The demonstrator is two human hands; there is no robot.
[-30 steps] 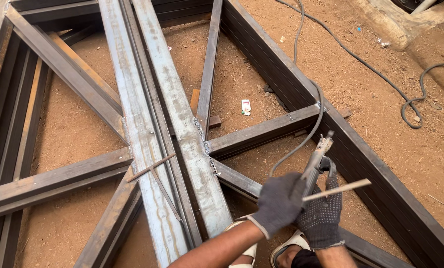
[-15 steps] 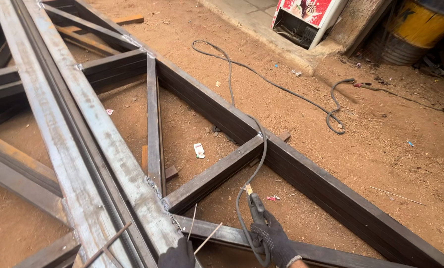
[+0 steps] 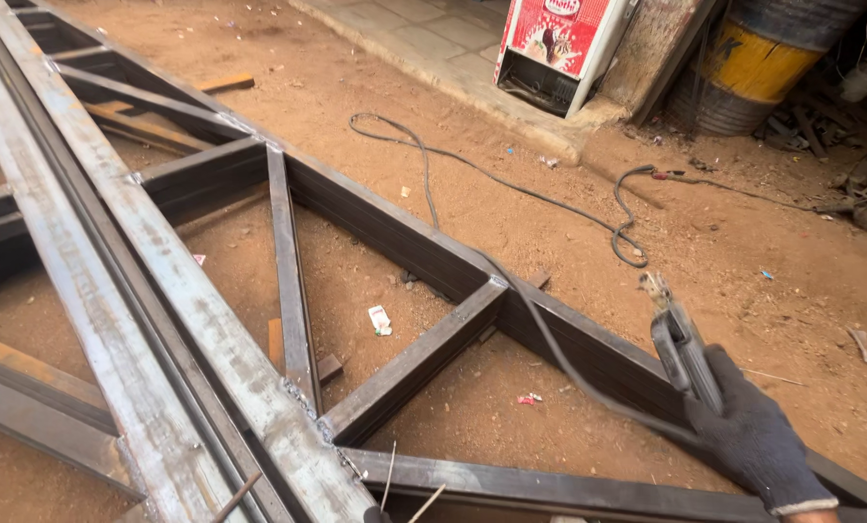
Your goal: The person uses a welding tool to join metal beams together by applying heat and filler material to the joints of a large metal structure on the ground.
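Gloved right hand (image 3: 758, 441) around electrode holder (image 3: 683, 351).

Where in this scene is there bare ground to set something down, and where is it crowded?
Bare dirt lies inside the steel frame's triangular bay, apart from a small white scrap and a wood block. Open ground stretches beyond the frame, crossed by the black cable. The right hand holds the electrode holder. The barrel corner is cluttered.

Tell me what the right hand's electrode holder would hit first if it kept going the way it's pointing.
Probably nothing close: the right hand aims the electrode holder up and away, over sandy ground toward the black cable. Depth is unclear.
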